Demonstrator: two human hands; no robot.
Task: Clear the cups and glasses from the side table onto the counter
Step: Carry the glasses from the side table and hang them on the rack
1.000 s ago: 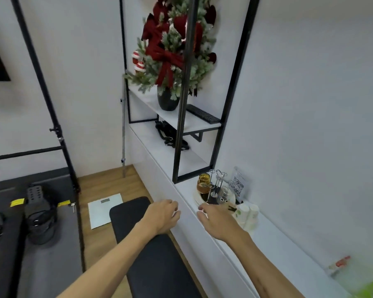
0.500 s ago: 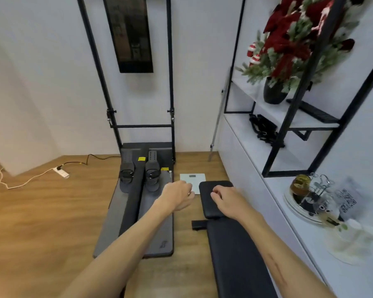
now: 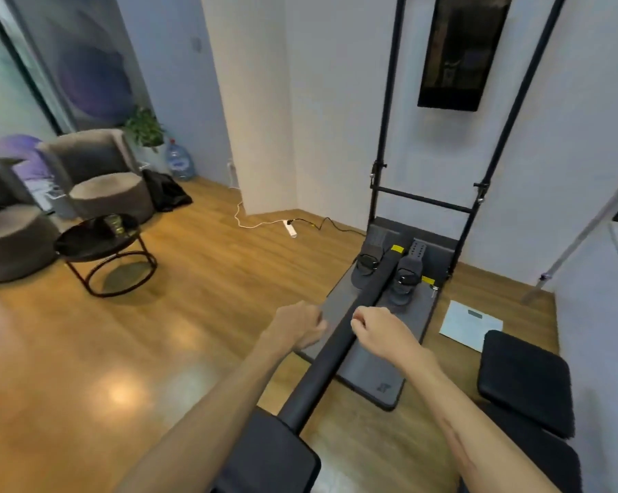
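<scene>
Hands (image 3: pixel 339 329) empty above wooden floor (image 3: pixel 200 314).

No text or label is legible; the mark on the rowing machine base (image 3: pixel 384 387) is unreadable.

black side table (image 3: pixel 97 240), grey armchairs (image 3: pixel 101 172)

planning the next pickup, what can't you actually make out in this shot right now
- What stands on the round side table: a small glass-like thing, too small and blurred in the head view to tell or count.
- The counter: cut off by the right edge.
- Left hand and right hand: fingers curled away from the camera, nothing seen in them.
- Left armchair: cut by the left edge.
</scene>
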